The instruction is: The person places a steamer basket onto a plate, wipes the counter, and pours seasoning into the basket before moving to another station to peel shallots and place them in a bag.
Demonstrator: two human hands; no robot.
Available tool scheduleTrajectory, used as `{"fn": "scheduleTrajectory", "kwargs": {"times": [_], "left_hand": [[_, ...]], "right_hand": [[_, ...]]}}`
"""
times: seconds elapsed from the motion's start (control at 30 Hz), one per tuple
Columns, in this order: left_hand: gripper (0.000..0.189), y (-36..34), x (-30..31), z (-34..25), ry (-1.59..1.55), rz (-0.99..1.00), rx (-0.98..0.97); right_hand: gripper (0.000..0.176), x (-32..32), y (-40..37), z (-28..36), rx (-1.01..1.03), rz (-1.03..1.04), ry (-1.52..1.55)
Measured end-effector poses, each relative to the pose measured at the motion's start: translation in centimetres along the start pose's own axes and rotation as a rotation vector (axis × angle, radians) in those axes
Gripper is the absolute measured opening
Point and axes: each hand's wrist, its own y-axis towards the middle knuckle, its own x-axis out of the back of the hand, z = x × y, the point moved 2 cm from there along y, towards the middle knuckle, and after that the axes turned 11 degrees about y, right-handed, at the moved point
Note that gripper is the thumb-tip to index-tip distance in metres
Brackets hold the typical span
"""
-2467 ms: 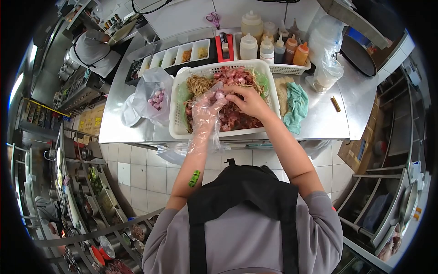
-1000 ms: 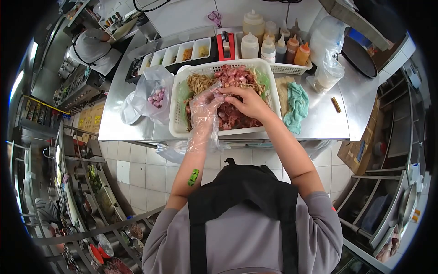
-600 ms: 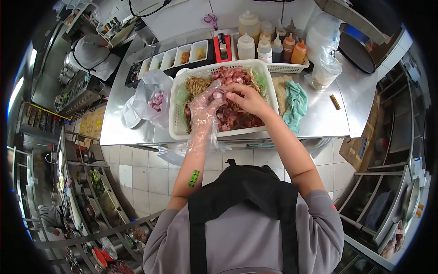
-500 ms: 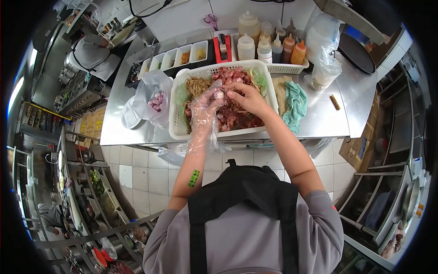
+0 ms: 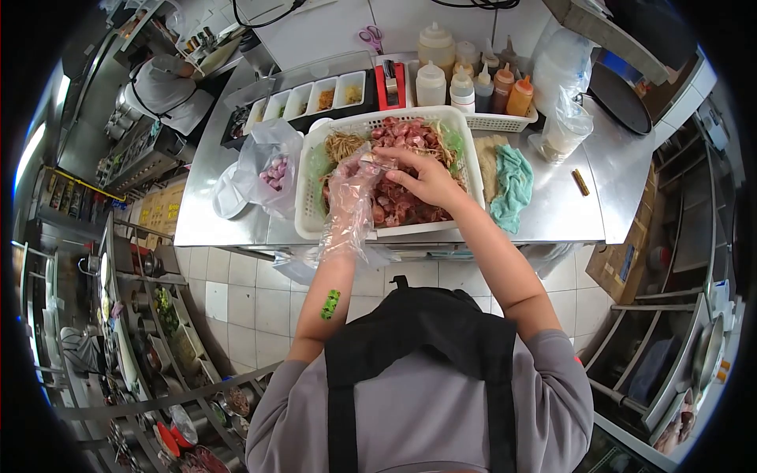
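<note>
My left hand (image 5: 352, 185), in a clear plastic glove, is over the left half of a white basket (image 5: 303, 213). Its fingers are curled, and what lies inside them is hidden. My bare right hand (image 5: 426, 180) meets the left fingertips from the right, thumb apart from its fingers, with nothing clear between them. Reddish pieces of meat (image 5: 404, 211) fill much of the basket below both hands. Thin tan roots (image 5: 343, 146) lie at its back left, on a green lining. Left of the basket, a plastic bag (image 5: 256, 162) holds purple-white bulbs (image 5: 274, 173).
Behind the basket are seasoning trays (image 5: 325, 100), a red holder (image 5: 390, 85) and squeeze bottles (image 5: 430, 85). A teal cloth (image 5: 512, 185) lies to the right, near a bagged cup (image 5: 564, 130). A co-worker (image 5: 167, 91) is at the back left.
The pale round piece seen between my hands is no longer visible. My right thumb has moved away from its fingers, and my left hand has turned slightly. The view has shifted a little.
</note>
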Motion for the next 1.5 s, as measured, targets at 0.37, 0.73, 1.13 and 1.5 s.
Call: {"fn": "scheduleTrajectory", "kwargs": {"times": [0.37, 0.73, 1.13, 1.5], "left_hand": [[0.033, -0.5, -0.1, 0.0, 0.058, -0.001, 0.002], [0.037, 0.1, 0.4, 1.0, -0.056, 0.017, -0.013], [0.037, 0.9, 1.0, 1.8, -0.007, 0.039, -0.122], [0.039, -0.4, -0.3, -0.1, -0.225, 0.102, -0.140]], "right_hand": [[0.028, -0.1, 0.1, -0.2, -0.016, -0.020, -0.080], [0.035, 0.3, -0.1, 0.1, -0.020, -0.013, -0.050], [0.032, 0.0, 0.1, -0.5, -0.050, 0.036, -0.130], [0.031, 0.6, 0.2, -0.8, -0.017, -0.108, -0.116]]}}
